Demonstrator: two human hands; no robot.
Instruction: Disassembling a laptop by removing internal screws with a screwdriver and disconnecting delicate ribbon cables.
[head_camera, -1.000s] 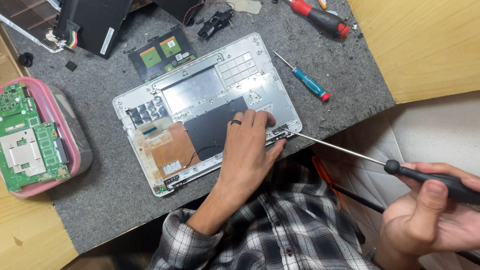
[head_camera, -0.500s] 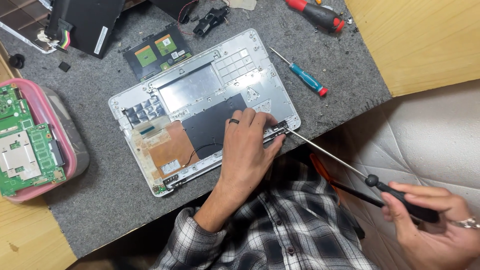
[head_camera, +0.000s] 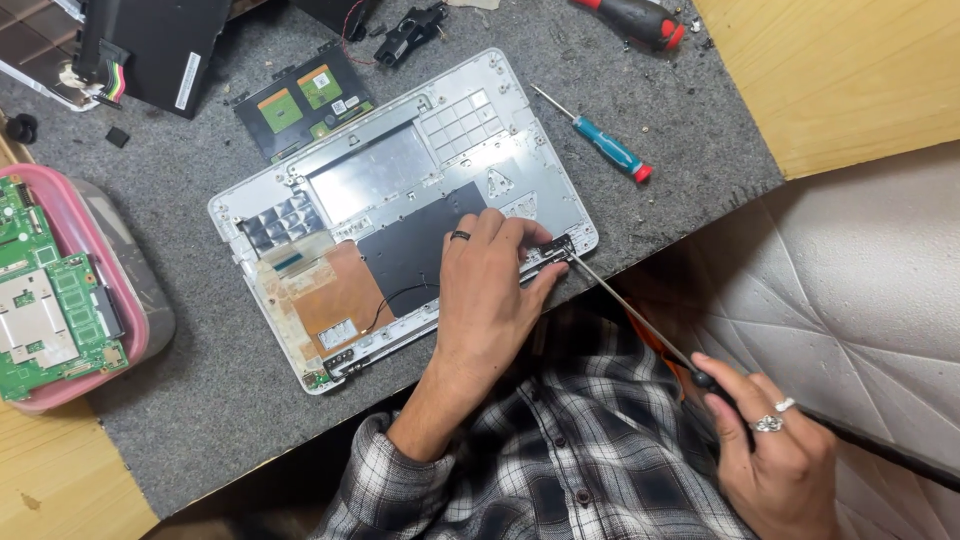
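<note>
Laptop shell (head_camera: 400, 190), silver-grey and opened with its inside facing up, is laid at a slant on the grey felt surface (head_camera: 180, 420). Bare metal plates, a grid-patterned panel, a black sheet (head_camera: 420, 250) and a copper-coloured foil patch (head_camera: 335, 295) are seen inside it, and a thin black wire is run across the foil toward the near edge. The left hand (head_camera: 490, 300), with a dark ring worn on one finger, is pressed flat on the shell's near right corner, its fingers spread and curled over the edge at the hinge, not grasping anything loose. The right hand (head_camera: 775, 460), with two silver rings, is clenched around the black handle of a long screwdriver (head_camera: 630, 310), whose thin shaft is run up and left so that its tip is met at the hinge just beside the left fingertips. Well beyond the left fingers, a blue-handled screwdriver (head_camera: 605, 150) with a red cap is laid on the felt, and a red-and-black one (head_camera: 635, 18) farther off. Far left of the fingers, a green circuit board (head_camera: 45, 300) is kept in a pink tray (head_camera: 120, 260). Beyond the shell, a small black board (head_camera: 300, 100) bearing two green-and-orange rectangular patches and a tiny white label is placed, beside a black panel (head_camera: 160, 45) with a narrow white sticker.
</note>
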